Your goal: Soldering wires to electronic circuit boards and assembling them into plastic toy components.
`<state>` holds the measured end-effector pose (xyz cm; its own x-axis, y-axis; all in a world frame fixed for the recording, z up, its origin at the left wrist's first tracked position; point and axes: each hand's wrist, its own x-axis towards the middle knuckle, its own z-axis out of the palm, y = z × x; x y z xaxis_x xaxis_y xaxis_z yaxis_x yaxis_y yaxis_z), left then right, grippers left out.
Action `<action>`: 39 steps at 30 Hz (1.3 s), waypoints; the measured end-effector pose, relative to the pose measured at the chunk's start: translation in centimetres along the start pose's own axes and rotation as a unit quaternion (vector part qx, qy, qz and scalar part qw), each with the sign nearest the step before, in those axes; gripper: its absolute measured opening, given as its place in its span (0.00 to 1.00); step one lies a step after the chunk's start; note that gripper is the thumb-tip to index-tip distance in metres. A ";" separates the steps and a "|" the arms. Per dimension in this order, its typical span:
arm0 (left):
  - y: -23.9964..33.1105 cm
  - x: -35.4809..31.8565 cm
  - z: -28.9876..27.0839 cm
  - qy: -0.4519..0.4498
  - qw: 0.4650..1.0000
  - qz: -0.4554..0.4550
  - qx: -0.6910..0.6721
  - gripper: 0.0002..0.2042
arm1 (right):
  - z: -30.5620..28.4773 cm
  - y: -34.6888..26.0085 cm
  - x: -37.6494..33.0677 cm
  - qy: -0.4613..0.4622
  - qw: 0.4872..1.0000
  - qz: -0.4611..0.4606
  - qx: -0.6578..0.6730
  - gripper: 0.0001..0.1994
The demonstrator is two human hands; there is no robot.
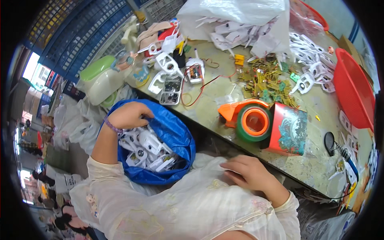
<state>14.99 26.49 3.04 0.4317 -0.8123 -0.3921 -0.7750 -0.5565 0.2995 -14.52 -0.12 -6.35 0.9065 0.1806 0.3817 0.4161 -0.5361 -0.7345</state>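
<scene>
A blue woven bag [186, 150] stands gaping in front of me at the left, holding many white plastic housings [150, 142]. My left hand [130, 114], with a beaded bracelet on the wrist, is over the bag's far left rim. Its fingers curl inward against the blue material, and whatever they grip is hidden. My right hand [250, 172] hovers over my lap by the table edge, its fingers loosely bent and apart, with nothing seen in them. Nearest to it on the table are a red box [289, 130] and an orange tape dispenser [234, 113] with a green roll.
On the worktable [208, 98] lie an opened white device [195, 71] with wires, a heap of green circuit boards [266, 82] and white parts [314, 60]. A red basket [352, 90] and a soldering iron [348, 158] are at the right, a large plastic bag [240, 14] behind.
</scene>
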 end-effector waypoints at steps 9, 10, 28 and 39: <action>7.2 20.1 -4.0 0.217 0.946 0.240 0.021 0.11 | -2.6 1.5 -10.7 0.372 0.878 0.003 -0.301 0.13; 6.9 22.8 -4.2 0.255 0.941 0.211 0.071 0.10 | -2.2 1.8 -11.4 0.349 0.878 0.017 -0.327 0.13; 8.5 21.2 -7.7 0.430 0.851 0.255 0.162 0.07 | -1.2 3.5 -11.5 0.408 0.836 0.085 -0.358 0.12; 21.5 18.8 1.2 0.024 0.963 0.244 -0.111 0.20 | -1.6 3.0 -11.0 0.422 0.853 0.082 -0.295 0.12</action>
<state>5.85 -0.51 1.04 0.0669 -0.9907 -0.1184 -0.7763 -0.1262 0.6176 -23.38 -5.06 -11.84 0.4698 -0.4616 0.7525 -0.0454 -0.8639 -0.5016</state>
